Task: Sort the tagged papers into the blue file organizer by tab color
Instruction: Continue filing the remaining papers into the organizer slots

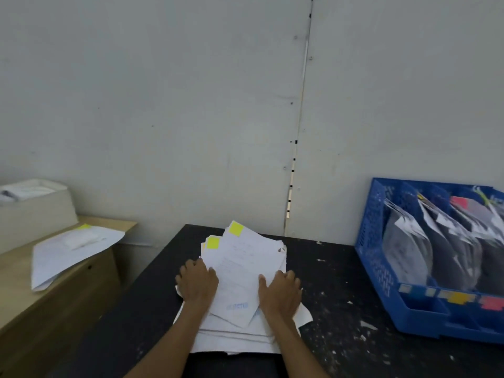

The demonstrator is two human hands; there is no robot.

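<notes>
Squarely in the middle of the view lies the stack of papers (240,268), an untidy pile of white sheets fanned at slightly different angles on the black table (341,309). Two yellow tabs (236,229) show at its far end, one on the topmost tilted sheet and another (213,243) just left of it on a sheet lower down.

Both hands rest on the pile, palms down, forearms reaching in from the near edge. The left hand (197,282) covers the stack's left side with its fingers loosely bent and pointing away. The right hand (279,291) lies on the stack's right side, thumb spread inward across the top sheet, fingers bent at the right edge. Neither is clenched around anything; they press on the paper.

Right of the stack, well apart from it, stands the blue file organizer (381,268), its compartments already holding leaning papers (409,241), one with a pink tab (458,201) at the top. Coloured labels sit along its front lip, yellow (459,297) and pink (492,302) among them; they are blurred.

Left of the stack, across a gap, a wooden cabinet (68,282) carries loose sheets (68,249) with a yellow tab and, behind them, a white box (35,211). Beyond the stack rises a pale wall (163,105).
</notes>
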